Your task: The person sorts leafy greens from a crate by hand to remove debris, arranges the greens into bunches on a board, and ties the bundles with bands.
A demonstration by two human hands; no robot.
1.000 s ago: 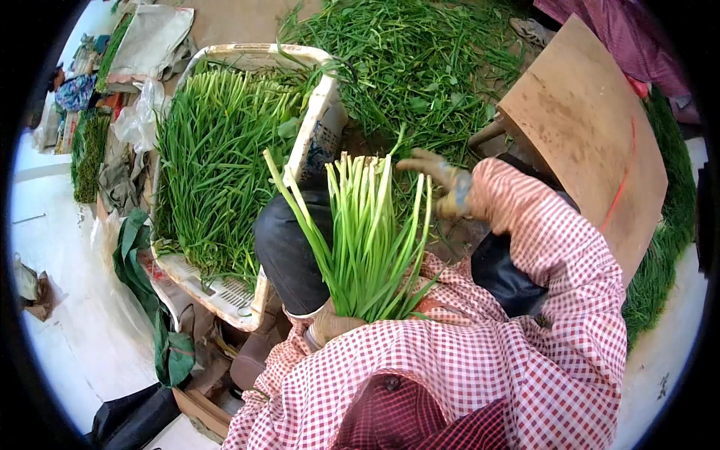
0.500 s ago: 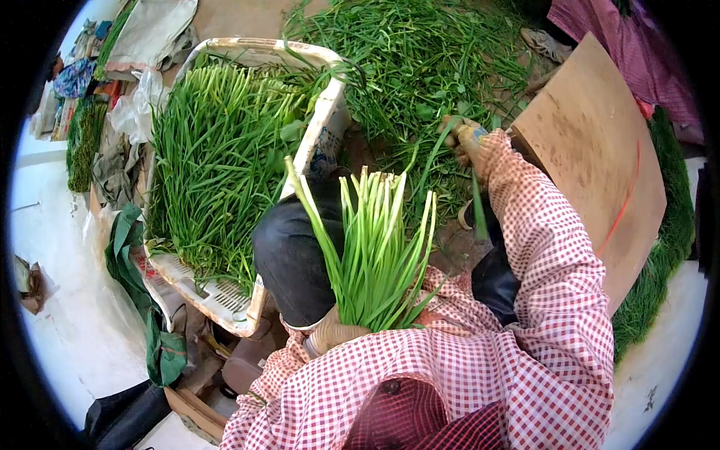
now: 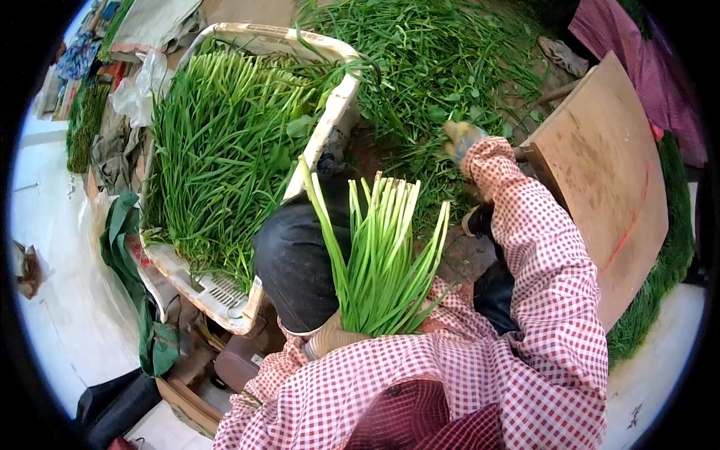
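Note:
My left hand (image 3: pixel 334 337), in a tan glove, is wrapped round the lower part of a bunch of garlic chives (image 3: pixel 382 255) at my lap. Their pale cut ends point up and away from me, and a few stalks splay out at the sides. My right hand (image 3: pixel 463 139), also gloved, is stretched forward over the heap of loose greens (image 3: pixel 442 67) on the ground. Motion blur smears its fingers, so their closure is unclear. Left of my knee, a white crate (image 3: pixel 341 101) is packed with more chives (image 3: pixel 225 150).
A brown board (image 3: pixel 600 172) leans at my right, with more greens (image 3: pixel 660 255) behind it. Purple cloth (image 3: pixel 637 67) hangs at the upper right. Green fabric (image 3: pixel 124 255) and clear plastic (image 3: pixel 142 90) lie beside the crate. My dark-trousered knee (image 3: pixel 296 262) sits against the crate's side.
A long green leaf that hung from my right hand no longer shows there. That hand has shifted slightly down and left in view. My left hand still holds the bunch.

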